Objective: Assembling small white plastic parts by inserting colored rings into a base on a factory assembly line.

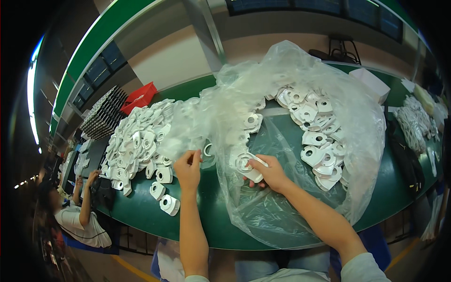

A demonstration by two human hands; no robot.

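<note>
My right hand (270, 174) grips a white plastic part (256, 176) with a round opening, the thumb resting on top and fingers beneath. Just left of it, my left hand (188, 170) is closed in a pinch at the edge of a clear plastic bag (293, 207); whether it holds the film or something small cannot be made out. A pale ring (207, 150) shows beside those fingertips. Inside the spread bag lie many similar white parts (324, 136), partly veiled by the film. To the left of my left hand a large heap of such parts (136, 145) covers the table.
Three loose white parts (169, 205) lie near the front edge of the green table (206, 232). Behind the heap are a red bin (140, 97) and stacked dark trays (104, 112). A bundle of white items (416, 120) sits far right. Another person (87, 214) works at left.
</note>
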